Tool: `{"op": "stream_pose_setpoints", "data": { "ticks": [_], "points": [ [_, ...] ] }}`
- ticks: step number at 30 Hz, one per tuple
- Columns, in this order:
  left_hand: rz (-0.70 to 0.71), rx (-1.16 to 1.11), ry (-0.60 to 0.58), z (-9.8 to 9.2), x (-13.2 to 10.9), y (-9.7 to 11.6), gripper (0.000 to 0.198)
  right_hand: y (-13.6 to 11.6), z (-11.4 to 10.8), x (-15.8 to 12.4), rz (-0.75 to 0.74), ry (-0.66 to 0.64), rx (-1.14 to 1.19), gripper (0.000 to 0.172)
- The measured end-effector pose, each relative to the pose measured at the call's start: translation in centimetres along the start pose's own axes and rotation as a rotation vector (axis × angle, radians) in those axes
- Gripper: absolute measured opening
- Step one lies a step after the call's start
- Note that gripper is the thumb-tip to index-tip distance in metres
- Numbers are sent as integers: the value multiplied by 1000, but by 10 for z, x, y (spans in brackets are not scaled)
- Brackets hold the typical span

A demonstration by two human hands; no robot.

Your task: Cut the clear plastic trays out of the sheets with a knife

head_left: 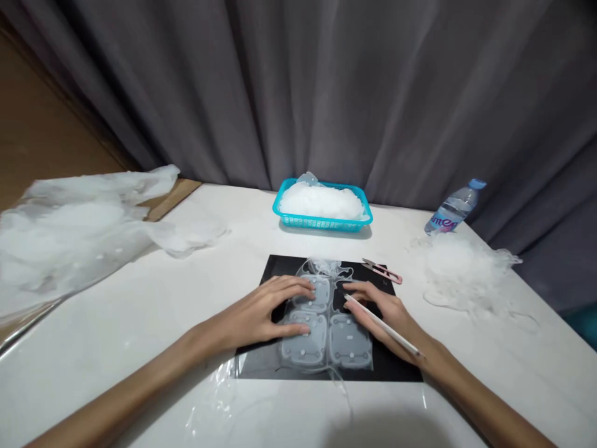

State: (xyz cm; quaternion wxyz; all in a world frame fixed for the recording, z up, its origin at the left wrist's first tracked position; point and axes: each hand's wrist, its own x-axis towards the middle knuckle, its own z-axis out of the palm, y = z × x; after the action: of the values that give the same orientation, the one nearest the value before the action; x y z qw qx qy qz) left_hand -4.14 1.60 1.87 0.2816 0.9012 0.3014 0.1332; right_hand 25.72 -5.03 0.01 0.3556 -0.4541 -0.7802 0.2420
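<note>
My left hand (261, 314) rests with fingers and thumb apart on the left side of a thin, translucent plastic sheet of rounded-square pieces (304, 341). Three of these pieces show, joined by thin strips, and stringy scraps (326, 269) gather at their top. A black mat (396, 366) lies beneath. Between the fingers of my right hand (389, 308) is a slim white pen-like tool (385, 326), its dark tip pointing up and left near a gap in the sheet. I cannot tell the tool's exact kind. Pink-handled thread snips (383, 272) lie at the mat's upper right corner.
Beyond the mat stands a blue basket (321, 223) heaped with translucent white pieces. A water bottle (451, 210) leans at the right, behind a pile of stringy plastic scraps (466, 274). Crumpled plastic sheets (79, 236) cover the table's left side, on cardboard. A grey curtain hangs behind.
</note>
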Motion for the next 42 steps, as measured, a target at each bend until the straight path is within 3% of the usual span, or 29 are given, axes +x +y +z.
{"op": "stream_pose_setpoints", "data": {
  "ticks": [4, 8, 14, 29, 42],
  "points": [
    [50, 102, -13, 6, -3, -5, 60, -22, -5, 5, 24, -102, 94, 14],
    [77, 130, 7, 10, -1, -7, 60, -36, -4, 19, -54, -197, 71, 15],
    [71, 89, 52, 16, -3, -6, 55, -35, 7, 36, -131, -294, 37, 14],
    [110, 167, 52, 19, -1, -10, 62, -38, 8, 43, -120, -344, -36, 15],
    [81, 113, 60, 20, -1, -11, 61, -44, 13, 42, -251, -358, -234, 16]
  ]
}}
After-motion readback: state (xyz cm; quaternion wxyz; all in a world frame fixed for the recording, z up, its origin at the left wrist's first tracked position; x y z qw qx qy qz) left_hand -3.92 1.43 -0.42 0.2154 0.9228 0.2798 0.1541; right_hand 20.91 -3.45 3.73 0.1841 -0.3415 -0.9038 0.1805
